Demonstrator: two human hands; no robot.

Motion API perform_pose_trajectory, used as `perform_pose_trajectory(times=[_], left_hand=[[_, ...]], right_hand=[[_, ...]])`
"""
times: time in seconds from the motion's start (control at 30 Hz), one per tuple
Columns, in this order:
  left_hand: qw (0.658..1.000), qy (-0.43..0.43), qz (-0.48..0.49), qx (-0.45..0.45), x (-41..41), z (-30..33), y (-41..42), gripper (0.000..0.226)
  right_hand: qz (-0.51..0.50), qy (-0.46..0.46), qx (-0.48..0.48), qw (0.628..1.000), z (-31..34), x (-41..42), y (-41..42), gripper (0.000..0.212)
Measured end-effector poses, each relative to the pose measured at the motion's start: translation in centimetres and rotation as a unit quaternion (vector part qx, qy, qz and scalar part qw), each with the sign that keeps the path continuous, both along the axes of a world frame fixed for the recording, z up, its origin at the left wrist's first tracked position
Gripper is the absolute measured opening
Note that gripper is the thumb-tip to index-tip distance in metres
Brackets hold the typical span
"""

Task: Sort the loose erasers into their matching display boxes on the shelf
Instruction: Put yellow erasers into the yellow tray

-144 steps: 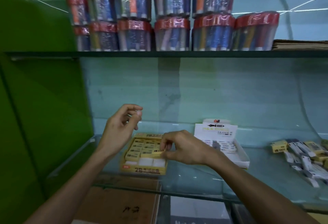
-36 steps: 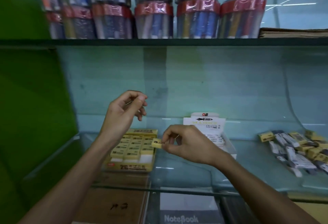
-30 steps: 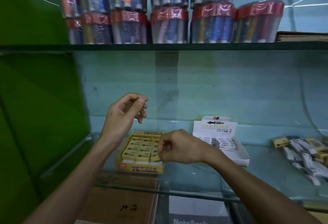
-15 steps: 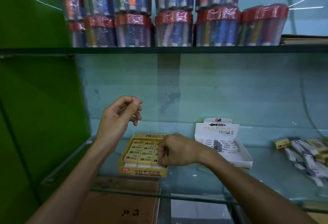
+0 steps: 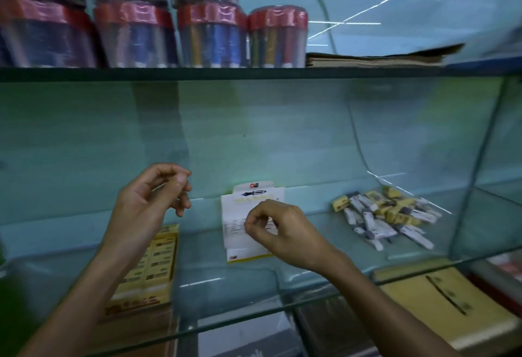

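A yellow 2B eraser box (image 5: 158,260) lies at the left of the glass shelf, its rows full of yellow erasers. To its right stands a white ink-and-pencil eraser box (image 5: 254,195). My right hand (image 5: 285,232) hovers in front of the white box with fingers curled, and I see nothing in it. My left hand (image 5: 147,209) is raised above the yellow box, thumb against fingertips; whether it holds anything is unclear. A pile of loose yellow and white erasers (image 5: 387,215) lies at the right of the shelf.
The glass shelf (image 5: 226,280) has a front edge just below my wrists. The shelf above holds several wrapped tubs of pens (image 5: 211,34) and a brown paper stack (image 5: 375,58). Notebooks and a yellow envelope (image 5: 446,300) lie under the glass.
My right hand set a yellow eraser into the yellow box, then left it and moved right, in front of the white box. My view swung right. The left hand stayed raised.
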State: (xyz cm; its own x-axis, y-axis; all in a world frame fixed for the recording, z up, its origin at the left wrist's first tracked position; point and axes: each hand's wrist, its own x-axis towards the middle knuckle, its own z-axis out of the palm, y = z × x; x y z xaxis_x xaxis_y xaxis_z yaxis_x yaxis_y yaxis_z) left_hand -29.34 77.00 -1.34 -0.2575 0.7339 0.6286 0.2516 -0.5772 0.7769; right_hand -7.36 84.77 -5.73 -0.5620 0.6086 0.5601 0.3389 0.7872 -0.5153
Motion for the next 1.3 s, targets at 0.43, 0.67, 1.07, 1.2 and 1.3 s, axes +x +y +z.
perform_pose_trajectory(times=[0.43, 0.67, 1.07, 1.2, 1.3], left_hand=[[0.971, 0.204, -0.098, -0.079, 10.5, -2.2, 7.3, 0.015], [0.947, 0.286, -0.110, -0.094, 14.7, -3.9, 8.7, 0.010], [0.949, 0.283, -0.101, -0.098, 15.6, -4.4, 9.0, 0.008], [0.956, 0.260, -0.079, -0.110, 15.0, -4.3, 9.0, 0.015], [0.962, 0.236, -0.076, -0.117, 14.7, -4.0, 8.7, 0.022]], right_hand=[[-0.369, -0.101, -0.031, 0.924, 0.3, 15.5, 5.6, 0.010], [-0.416, -0.230, -0.043, 0.879, 1.1, 15.9, 6.4, 0.029], [-0.278, -0.007, -0.111, 0.954, 1.7, 15.1, 6.8, 0.019], [-0.112, 0.204, -0.194, 0.953, 2.4, 13.5, 4.7, 0.012], [-0.035, 0.244, -0.213, 0.945, 2.4, 12.1, 3.4, 0.015]])
